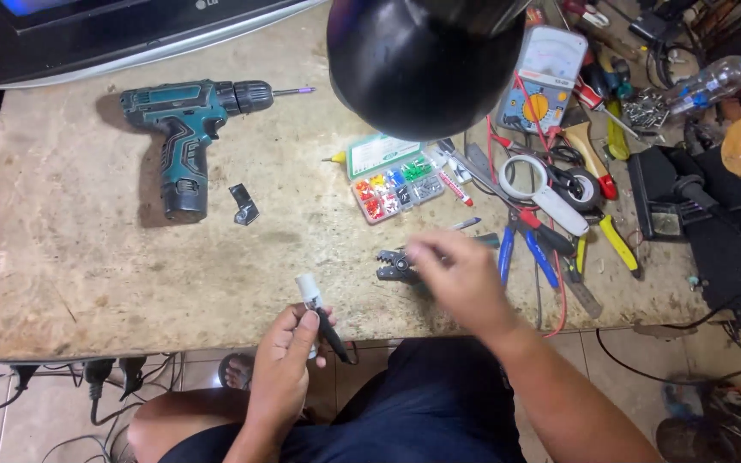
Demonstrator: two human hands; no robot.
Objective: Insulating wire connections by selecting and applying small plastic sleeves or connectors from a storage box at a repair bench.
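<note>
Drill (189, 137), teal and black cordless type, lies on its side far left of the grip and well apart from it, bit pointing toward the middle of the worktop (70, 257); probably parked out of the way.

Bracket (244, 206), small, dark, bent metal, sits up and left of the grip, near the drill's base.

Left hand (280, 377), closed around a thin black cable (332, 336) tipped with a white plug (307, 288); the white end stands up above the fingers at the worktop's near edge, apparently held upright so that the tip faces the other hand.

Crimping tool (396, 266), dark-jawed, lies flat just right of and above the grip, partly under the right hand (456, 279). That hand is motion-blurred with fingers loosely curled over the tool; whether it has closed on anything cannot be told.

Terminal box (396, 184), clear and compartmented with sorted coloured pieces, rests above the grip, near enough to reach.

Lamp shade (426, 60), black dome, hangs over the middle.

Pliers (529, 244), blue-handled, and a magnifier (542, 189) lie right of the grip in the tool clutter.

Multimeter (546, 77) sits at the far upper right.
</note>
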